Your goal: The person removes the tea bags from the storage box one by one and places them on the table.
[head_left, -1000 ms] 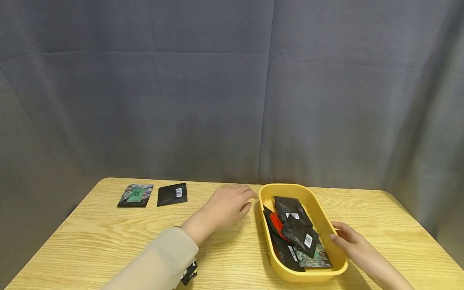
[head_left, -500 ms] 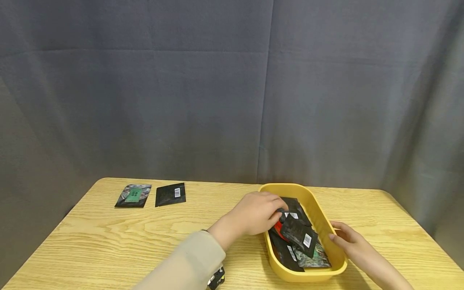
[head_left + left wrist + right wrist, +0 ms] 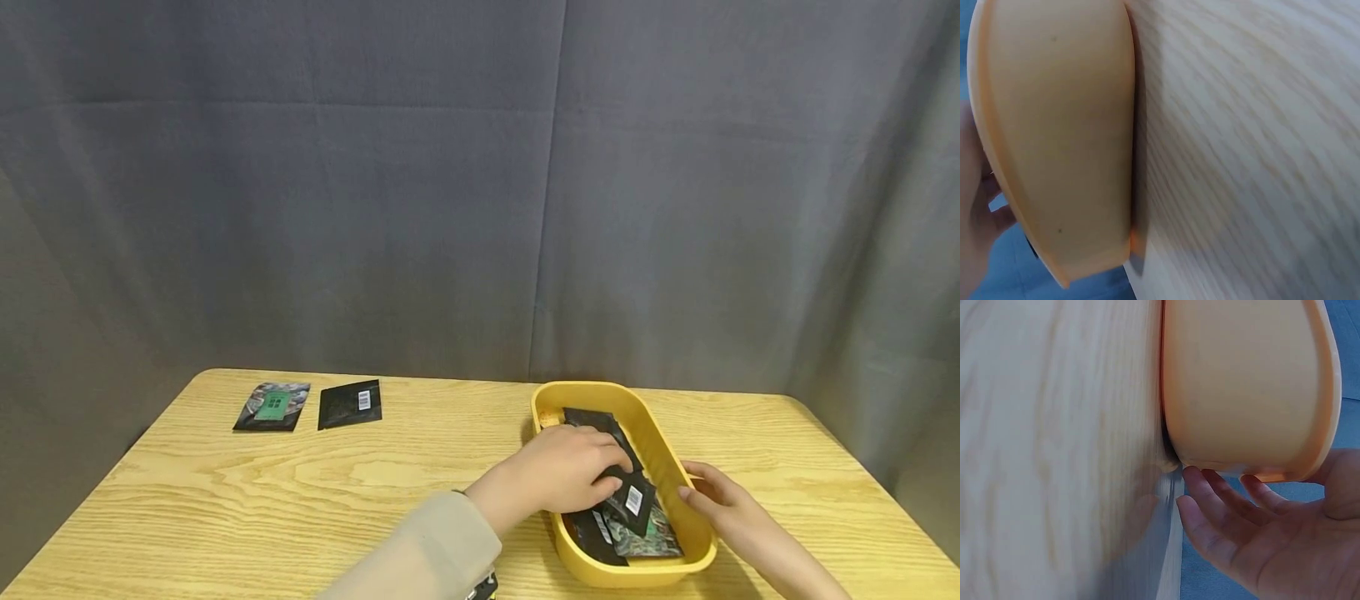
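In the head view my left hand (image 3: 566, 468) reaches over the near-left rim into a yellow plastic basket (image 3: 663, 437). Its bent fingers and thumb pinch the upper part of a flat black sachet with a white barcode label (image 3: 637, 504). My right hand (image 3: 727, 504) holds the basket's right side, thumb at the rim. In the right wrist view, the fingers of that hand (image 3: 1254, 531) touch the outer wall. Beneath the left hand lie more black sachets (image 3: 588, 537) and a patterned sachet with green (image 3: 652, 542). The left wrist view shows mostly the basket's outer wall (image 3: 1066, 137).
Two sachets lie on the wooden table (image 3: 262, 500) at the back left: a patterned one with a green label (image 3: 272, 407) and a black one with a barcode (image 3: 349, 405). A grey curtain (image 3: 450, 208) hangs behind the table.
My left hand has moved right and down from beside the basket onto the sachets inside, covering the red one. My right hand and the basket stay in place.
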The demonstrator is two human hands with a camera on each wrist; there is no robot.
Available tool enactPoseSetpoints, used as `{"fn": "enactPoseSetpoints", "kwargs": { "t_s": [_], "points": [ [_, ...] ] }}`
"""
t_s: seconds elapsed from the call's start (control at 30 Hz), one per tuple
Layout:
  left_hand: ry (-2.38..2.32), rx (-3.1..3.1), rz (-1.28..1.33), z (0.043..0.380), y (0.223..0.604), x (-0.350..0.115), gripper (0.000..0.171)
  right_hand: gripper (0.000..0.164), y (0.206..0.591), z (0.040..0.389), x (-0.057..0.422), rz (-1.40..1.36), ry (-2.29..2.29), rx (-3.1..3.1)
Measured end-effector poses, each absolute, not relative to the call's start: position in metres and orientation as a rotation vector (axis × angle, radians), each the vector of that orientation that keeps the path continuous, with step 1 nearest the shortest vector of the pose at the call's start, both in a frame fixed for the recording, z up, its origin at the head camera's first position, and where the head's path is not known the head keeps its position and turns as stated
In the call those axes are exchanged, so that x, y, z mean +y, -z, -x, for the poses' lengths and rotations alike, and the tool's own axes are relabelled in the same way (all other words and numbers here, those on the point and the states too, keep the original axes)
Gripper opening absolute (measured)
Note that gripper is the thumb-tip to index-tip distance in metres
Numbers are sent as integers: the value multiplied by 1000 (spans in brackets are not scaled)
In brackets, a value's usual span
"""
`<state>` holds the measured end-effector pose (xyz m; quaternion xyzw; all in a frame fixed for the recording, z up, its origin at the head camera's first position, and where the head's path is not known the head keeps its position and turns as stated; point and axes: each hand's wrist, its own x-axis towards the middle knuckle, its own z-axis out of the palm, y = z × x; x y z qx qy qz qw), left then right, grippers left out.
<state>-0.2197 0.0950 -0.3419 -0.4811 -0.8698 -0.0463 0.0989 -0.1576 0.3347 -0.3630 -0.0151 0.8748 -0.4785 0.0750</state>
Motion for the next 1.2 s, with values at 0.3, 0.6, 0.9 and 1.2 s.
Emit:
{"fn": "enactPoseSetpoints", "kwargs": {
  "t_s": [0.3,0.6,0.9,1.2],
  "points": [
    [83,-2710,1460,211,343,110,39,49,364,159,338,64,1420,2634],
    [5,-2842,1426,212,352,119,59,49,365,158,338,69,1379,2672],
    [-23,-2836,1423,212,356,119,54,48,365,157,337,83,1373,2686],
    [85,-2823,1409,214,358,117,44,49,364,159,338,96,1384,2666]
  ]
}}
